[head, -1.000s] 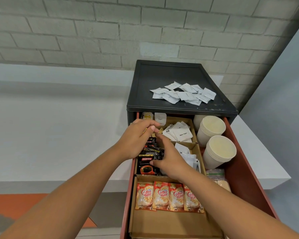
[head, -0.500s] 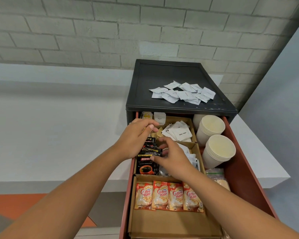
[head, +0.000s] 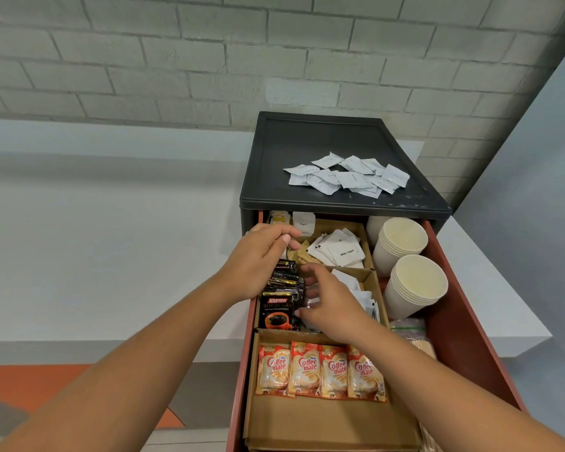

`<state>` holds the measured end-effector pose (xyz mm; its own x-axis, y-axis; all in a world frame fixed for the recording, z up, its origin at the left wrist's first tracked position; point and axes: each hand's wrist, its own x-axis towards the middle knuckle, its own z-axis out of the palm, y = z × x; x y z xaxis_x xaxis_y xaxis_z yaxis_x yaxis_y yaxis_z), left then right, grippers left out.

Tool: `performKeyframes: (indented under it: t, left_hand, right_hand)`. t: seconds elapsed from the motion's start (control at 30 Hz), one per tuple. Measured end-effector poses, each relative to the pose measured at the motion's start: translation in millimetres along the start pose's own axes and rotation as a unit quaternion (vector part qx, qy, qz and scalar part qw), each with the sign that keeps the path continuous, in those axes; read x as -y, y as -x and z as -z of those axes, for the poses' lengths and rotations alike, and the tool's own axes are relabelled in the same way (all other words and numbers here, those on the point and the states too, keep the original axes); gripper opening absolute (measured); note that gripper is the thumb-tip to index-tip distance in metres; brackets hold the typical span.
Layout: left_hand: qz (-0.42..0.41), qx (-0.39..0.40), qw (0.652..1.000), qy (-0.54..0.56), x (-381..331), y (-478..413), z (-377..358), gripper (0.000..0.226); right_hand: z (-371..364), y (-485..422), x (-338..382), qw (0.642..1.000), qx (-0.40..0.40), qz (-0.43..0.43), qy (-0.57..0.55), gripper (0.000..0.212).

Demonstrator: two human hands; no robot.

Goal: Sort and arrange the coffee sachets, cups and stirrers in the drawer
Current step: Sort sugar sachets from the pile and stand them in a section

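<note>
The right hand [head: 333,308] reaches into the drawer [head: 463,337] with its thumb against the edge of the front black coffee sachet and its fingers, blurred, curled over the right side of the black coffee sachets [head: 279,308], gripping the row. The left hand [head: 258,259] lies over the far end of the same row with its fingers curled; whether they hold anything cannot be told. The row stands on edge at the left of the drawer's middle cardboard compartment, packed too tightly to count.

Three cardboard compartments run from the drawer's front to its back. In the front compartment [head: 323,422] four creamer sachets [head: 320,370] lie side by side. In the middle one, right of the coffee row, sits a bunch of small white sachets [head: 356,288], partly hidden by the right hand. In the back one lies a fanned pile of white sugar sachets [head: 340,252], with a few brown sachets [head: 304,252] beside it.

Along the drawer's right wall stand two stacks of paper cups [head: 416,282], one behind the other, and a third pale shape behind them is mostly hidden. Nearer the drawer's front on that side lies one clear bag of wooden stirrers [head: 408,332].

Above the drawer, on the dark cabinet top [head: 307,138], a loose heap of white packets [head: 349,177] overlaps, a dozen or more.
</note>
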<state>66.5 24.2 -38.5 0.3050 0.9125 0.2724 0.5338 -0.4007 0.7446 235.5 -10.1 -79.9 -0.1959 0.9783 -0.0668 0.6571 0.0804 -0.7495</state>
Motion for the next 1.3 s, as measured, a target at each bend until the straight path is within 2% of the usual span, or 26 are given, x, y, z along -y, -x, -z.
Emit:
performKeyframes:
  t: [0.2,0.4,0.53,0.63,0.7,0.77,0.87,1.0,1.1,1.2,1.3]
  left_hand:
    - [0.003,0.002,1.000,0.000,0.3,-0.2,-0.9,0.030]
    - [0.005,0.003,1.000,0.002,-0.5,-0.1,-0.5,0.029]
    - [0.007,0.002,1.000,0.007,-1.2,0.3,0.1,0.028]
    - [0.005,0.001,1.000,0.010,-1.3,-0.2,0.0,0.027]
    - [0.004,0.000,1.000,0.012,-1.0,-0.4,-0.4,0.027]
    - [0.003,0.001,1.000,0.015,-0.5,-0.5,-0.8,0.026]
    - [0.004,0.002,1.000,0.016,-0.2,-0.7,-0.9,0.025]
    - [0.004,0.002,1.000,0.023,0.6,-0.7,-0.7,0.025]
    - [0.002,0.002,1.000,0.019,0.8,-0.9,-1.2,0.025]
    - [-0.004,0.000,1.000,0.018,1.6,-1.2,-1.2,0.025]
    - [-0.005,-0.001,1.000,0.021,3.0,-0.6,-1.1,0.025]
  right_hand:
    - [7.6,2.2,-14.1,0.972,0.016,0.044,0.230,0.081]
    - [10.8,-1.6,-13.0,0.940,-0.016,0.082,0.331,0.069]
    - [27.5,1.1,-2.5,0.963,-0.023,0.071,0.258,0.059]
    - [49.2,6.8,7.5,0.977,-0.051,0.066,0.195,0.040]
    - [54.8,11.3,13.5,0.986,-0.026,0.056,0.156,0.023]
    - [47.5,14.5,20.3,0.986,0.031,0.036,0.158,0.014]
    - [25.5,10.1,21.4,0.968,0.085,0.038,0.231,0.021]
    - [12.1,3.5,17.1,0.962,0.081,0.051,0.255,0.018]
    - [17.4,3.0,14.4,0.971,0.047,0.050,0.231,0.019]
    - [19.4,3.6,17.5,0.982,-0.010,0.097,0.161,0.026]
    - [10.6,0.8,23.6,0.981,-0.043,0.140,0.127,0.017]
